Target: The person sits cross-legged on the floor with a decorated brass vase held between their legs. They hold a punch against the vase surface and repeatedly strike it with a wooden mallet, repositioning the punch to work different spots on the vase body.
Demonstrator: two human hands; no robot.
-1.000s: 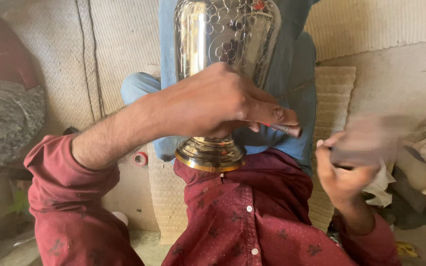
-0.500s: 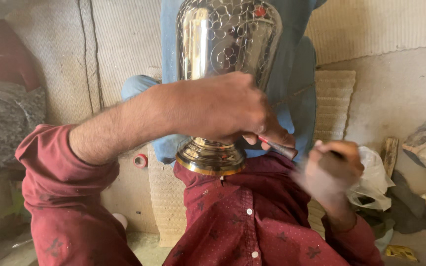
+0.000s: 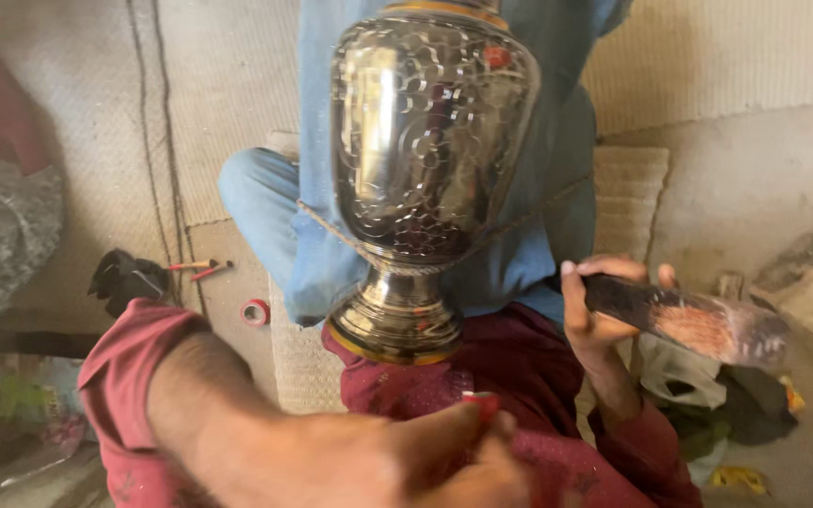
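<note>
A shiny engraved metal vase (image 3: 425, 150) stands upright on its round foot (image 3: 397, 325) on my lap, against the blue trousers. A thin cord (image 3: 326, 224) runs across its belly. My left hand (image 3: 406, 461) is low and blurred at the bottom edge, below the foot and off the vase. Its fingers pinch a small red-tipped tool (image 3: 482, 404). To the right of the foot, my right hand (image 3: 599, 306) grips the dark wooden handle of a hammer (image 3: 708, 325), which points right. The hammer's far end is blurred.
A small red tape roll (image 3: 256, 312), two thin red sticks (image 3: 195, 268) and a black cloth (image 3: 124, 277) lie on the woven mat at left. A white plastic bag (image 3: 661, 362) and scraps sit on the concrete floor at right. A grey bundle (image 3: 2, 235) lies far left.
My left hand has let go of the vase's stem and dropped to the bottom of the view. My right hand has come up beside the foot with the hammer.
</note>
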